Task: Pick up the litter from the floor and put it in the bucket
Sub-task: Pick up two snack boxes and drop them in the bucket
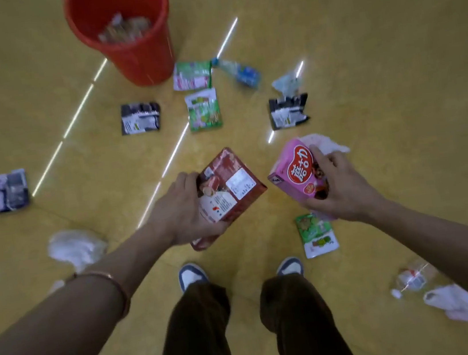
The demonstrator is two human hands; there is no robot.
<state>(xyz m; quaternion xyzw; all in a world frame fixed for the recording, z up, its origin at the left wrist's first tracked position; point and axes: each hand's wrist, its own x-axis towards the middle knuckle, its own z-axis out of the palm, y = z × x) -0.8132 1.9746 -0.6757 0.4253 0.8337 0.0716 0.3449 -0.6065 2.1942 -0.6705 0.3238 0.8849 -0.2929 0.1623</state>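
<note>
Two cartons are up off the floor [387, 35]: a red-brown carton [229, 188] gripped in my left hand [183, 210] and a pink carton [299, 177] in my right hand [342, 189], fingers curled round each. Risk: the red bucket [135, 61] stands well ahead, so a throw from here could strike the rim and fall outside. Both cartons are flat-sided printed card, probably light. A green packet [203, 109], a black packet [140, 117] and a bottle [239, 71] lie between.
</note>
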